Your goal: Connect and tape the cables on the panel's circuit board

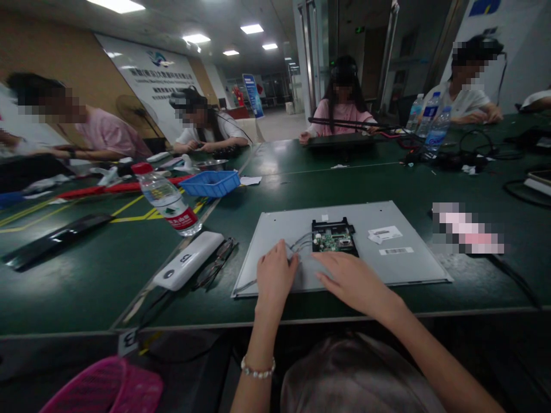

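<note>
A flat silvery panel [413, 267], which looks like the back of a display, lies on the table in front of me. In its middle sits a green circuit board [333, 240] in a black frame. Thin grey cables [303, 239] run from the board's left side toward my left hand [275, 272]. That hand rests over the panel's left part, its fingers closed on the cables; the fingertips are partly hidden. Just below the board, my right hand [350, 281] has its fingers stretched out and apart, holding nothing, over the panel's lower edge.
Left of the panel are glasses [215, 264], a white power bank [189, 261], a water bottle [167, 201] and a blue tray [210, 183]. A phone [469, 229] with a cable lies to the right. Several people sit around the green table [297, 189]. A pink basket [107, 384] stands below its edge.
</note>
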`<state>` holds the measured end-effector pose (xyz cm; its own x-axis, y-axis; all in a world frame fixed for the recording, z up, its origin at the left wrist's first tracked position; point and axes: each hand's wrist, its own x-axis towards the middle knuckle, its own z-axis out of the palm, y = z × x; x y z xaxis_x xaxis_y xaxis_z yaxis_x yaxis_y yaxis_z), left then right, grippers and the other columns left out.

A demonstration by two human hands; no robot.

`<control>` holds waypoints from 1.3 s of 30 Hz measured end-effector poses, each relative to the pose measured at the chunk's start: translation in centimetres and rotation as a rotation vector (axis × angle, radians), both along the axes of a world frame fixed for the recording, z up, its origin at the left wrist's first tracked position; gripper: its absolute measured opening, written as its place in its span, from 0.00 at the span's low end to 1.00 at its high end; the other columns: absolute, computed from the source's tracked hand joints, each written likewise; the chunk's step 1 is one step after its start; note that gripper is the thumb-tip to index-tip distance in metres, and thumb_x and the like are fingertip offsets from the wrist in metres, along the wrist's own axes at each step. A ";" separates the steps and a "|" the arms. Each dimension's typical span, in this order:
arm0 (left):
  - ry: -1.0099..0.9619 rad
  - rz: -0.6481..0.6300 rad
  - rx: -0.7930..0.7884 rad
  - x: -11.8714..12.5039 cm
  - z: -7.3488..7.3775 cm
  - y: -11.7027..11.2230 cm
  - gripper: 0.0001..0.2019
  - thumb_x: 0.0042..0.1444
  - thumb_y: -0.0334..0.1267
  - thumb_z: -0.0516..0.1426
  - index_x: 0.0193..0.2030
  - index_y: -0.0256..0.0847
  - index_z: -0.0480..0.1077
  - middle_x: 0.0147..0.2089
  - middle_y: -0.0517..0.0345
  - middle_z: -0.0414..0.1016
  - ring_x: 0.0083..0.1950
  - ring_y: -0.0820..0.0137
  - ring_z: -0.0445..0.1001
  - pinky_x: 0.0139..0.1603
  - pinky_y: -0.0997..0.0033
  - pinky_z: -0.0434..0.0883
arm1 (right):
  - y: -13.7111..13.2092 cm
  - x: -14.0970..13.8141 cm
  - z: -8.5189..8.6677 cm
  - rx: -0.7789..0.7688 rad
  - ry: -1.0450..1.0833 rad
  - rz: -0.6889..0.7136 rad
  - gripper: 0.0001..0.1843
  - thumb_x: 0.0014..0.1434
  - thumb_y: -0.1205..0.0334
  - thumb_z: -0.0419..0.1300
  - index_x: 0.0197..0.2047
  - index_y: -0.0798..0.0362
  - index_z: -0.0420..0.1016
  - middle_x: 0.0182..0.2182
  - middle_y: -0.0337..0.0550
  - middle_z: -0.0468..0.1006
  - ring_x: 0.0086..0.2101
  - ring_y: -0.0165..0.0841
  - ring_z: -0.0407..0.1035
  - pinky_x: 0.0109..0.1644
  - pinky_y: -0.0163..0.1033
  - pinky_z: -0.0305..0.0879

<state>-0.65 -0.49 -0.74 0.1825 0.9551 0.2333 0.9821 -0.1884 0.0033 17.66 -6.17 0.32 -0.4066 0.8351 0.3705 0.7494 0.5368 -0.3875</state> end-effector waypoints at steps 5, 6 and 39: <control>-0.053 -0.050 0.026 0.0 0.7 0.7 0.17 0.59 0.38 0.54 0.55 0.39 0.63 0.55 0.47 0.71 0.55 0.57 0.70 0.53 0.59 0.65 | 3.0 9.0 0.3 -0.122 -0.011 -0.278 0.17 0.61 0.62 0.54 0.52 0.56 0.74 0.48 0.50 0.77 0.48 0.41 0.70 0.55 0.46 0.63; -0.070 -0.059 0.032 0.0 1.0 0.8 0.18 0.59 0.38 0.54 0.55 0.40 0.63 0.57 0.47 0.69 0.55 0.56 0.70 0.54 0.58 0.65 | 3.9 10.5 0.1 -0.161 -0.026 -0.292 0.17 0.60 0.63 0.54 0.50 0.56 0.75 0.48 0.50 0.77 0.48 0.40 0.70 0.56 0.45 0.62; -0.181 -0.327 -0.392 9.3 0.4 17.5 0.12 0.44 0.27 0.58 0.37 0.34 0.78 0.35 0.51 0.79 0.38 0.67 0.77 0.41 0.76 0.70 | 8.9 13.6 -1.8 -0.375 0.062 -0.361 0.09 0.52 0.66 0.58 0.35 0.55 0.79 0.33 0.45 0.81 0.35 0.35 0.74 0.40 0.37 0.65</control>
